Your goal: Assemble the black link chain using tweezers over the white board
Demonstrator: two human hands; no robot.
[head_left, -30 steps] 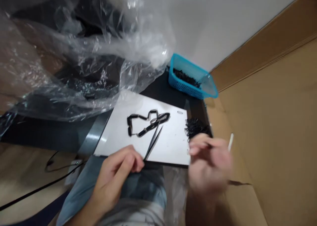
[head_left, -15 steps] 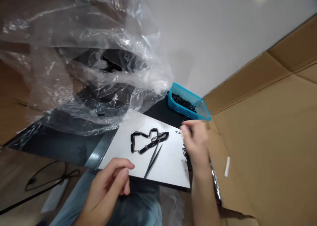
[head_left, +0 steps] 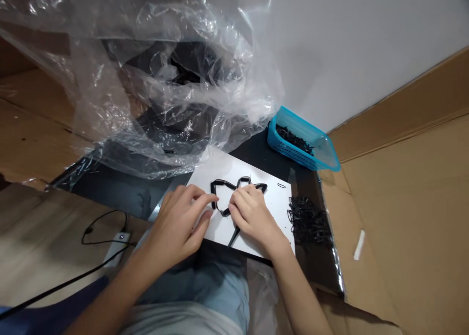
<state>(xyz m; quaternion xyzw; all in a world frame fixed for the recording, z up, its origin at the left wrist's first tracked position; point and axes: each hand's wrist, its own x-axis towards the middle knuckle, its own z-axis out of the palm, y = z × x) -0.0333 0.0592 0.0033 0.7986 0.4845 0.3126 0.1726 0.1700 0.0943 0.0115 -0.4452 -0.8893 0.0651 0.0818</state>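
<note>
A dark, jointed loop (head_left: 224,182) of black segments lies in an irregular outline on a white board (head_left: 216,234). My left hand (head_left: 183,220) is at its left side, index finger and thumb apart, the index tip by a black segment. Over the loop's right part is my right hand (head_left: 252,212), fingers bent together and pointing down; what they pinch is hidden. From under that hand sticks out one end of dark tweezers (head_left: 233,237); the rest is covered. A small thin black ring (head_left: 281,185) lies near the board's right corner.
Right of the board is a pile of black rings (head_left: 309,220). Behind it stands a blue basket (head_left: 304,159) with black pieces inside. Clear plastic sheeting (head_left: 176,105) bulges at back left. Cardboard (head_left: 414,217) borders the right. A cable (head_left: 62,288) and power strip (head_left: 116,249) are lower left.
My right hand has moved left from the board's right edge onto the loop and tweezers, uncovering the ring pile. My left hand has moved forward to the loop's left side. The view has shifted.
</note>
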